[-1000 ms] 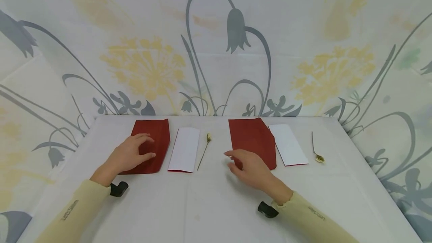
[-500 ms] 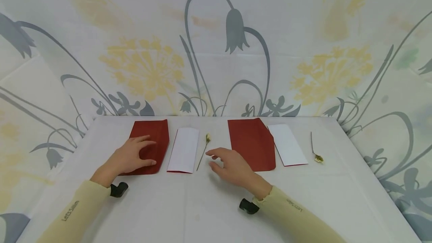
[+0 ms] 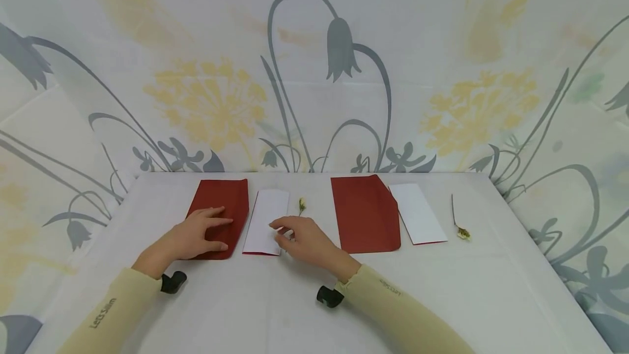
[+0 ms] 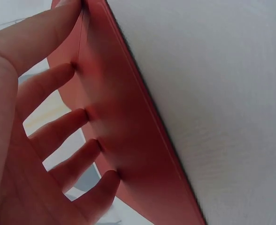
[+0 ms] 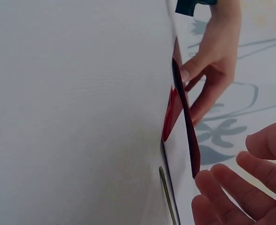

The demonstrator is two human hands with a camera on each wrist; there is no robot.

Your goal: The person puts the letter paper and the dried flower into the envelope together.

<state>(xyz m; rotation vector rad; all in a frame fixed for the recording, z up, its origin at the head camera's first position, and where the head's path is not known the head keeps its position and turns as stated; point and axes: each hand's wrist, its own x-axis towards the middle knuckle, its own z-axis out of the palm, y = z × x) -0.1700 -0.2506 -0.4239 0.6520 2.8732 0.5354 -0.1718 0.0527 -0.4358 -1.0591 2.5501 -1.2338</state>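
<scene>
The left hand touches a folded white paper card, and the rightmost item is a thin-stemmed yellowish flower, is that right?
Not quite: the left hand touches a red paper envelope, as the left wrist view shows. The rightmost item is indeed a thin-stemmed yellowish flower.

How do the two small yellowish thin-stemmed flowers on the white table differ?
The left yellowish thin-stemmed flower lies with its head at the far end; the right yellowish thin-stemmed flower has its head at the near end. In the head view, the right hand hides much of the left flower's stem, while the right flower shows whole. Both have a small head and lie on the white table.
</scene>
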